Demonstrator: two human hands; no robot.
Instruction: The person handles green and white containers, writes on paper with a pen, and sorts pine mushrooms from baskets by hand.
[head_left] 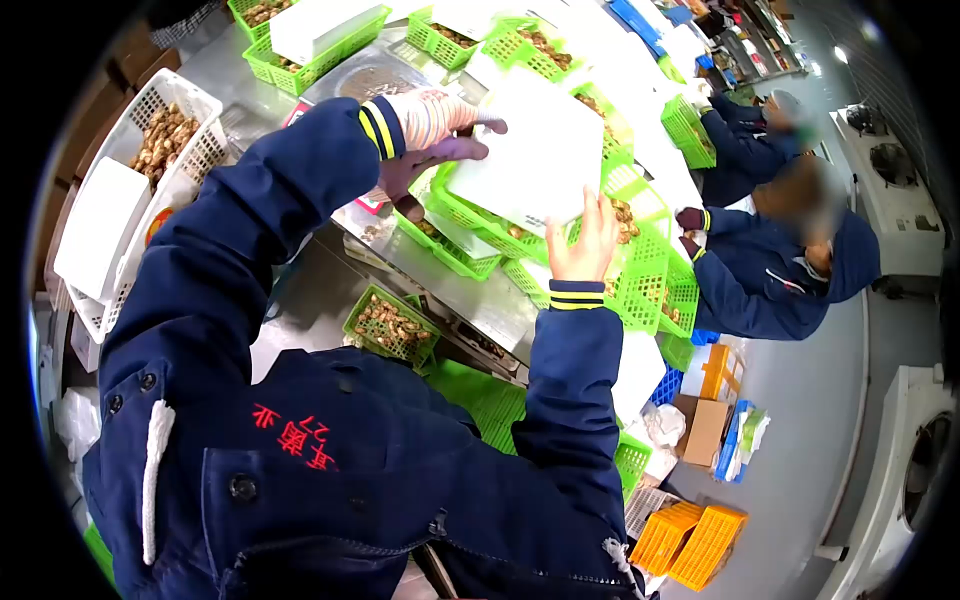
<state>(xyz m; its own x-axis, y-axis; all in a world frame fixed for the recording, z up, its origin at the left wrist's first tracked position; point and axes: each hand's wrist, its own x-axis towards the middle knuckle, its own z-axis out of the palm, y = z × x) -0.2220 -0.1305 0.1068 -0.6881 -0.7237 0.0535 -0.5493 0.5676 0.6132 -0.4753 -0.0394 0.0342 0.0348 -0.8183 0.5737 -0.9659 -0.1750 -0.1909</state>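
Note:
A white lid-like sheet (pixel 545 150) lies tilted over a green plastic basket (pixel 460 212) on the metal table. My left hand (pixel 432 150), in a striped glove with a purple-grey palm, is at the sheet's left edge. Its fingers are spread, with the fingertips overlapping that edge and the thumb pointing down toward the basket. My bare right hand (pixel 583 245) is at the sheet's lower right corner, which seems to sit between thumb and fingers. Small brown mushroom-like pieces (pixel 625 220) show in a basket right of that hand.
Several green baskets crowd the table (pixel 480 305). A white crate (pixel 205 95) of brown pieces stands at left, and a lower green basket (pixel 392 325) sits below the table edge. Two co-workers in navy jackets (pixel 765 260) work at right. Orange crates (pixel 705 545) stand on the floor.

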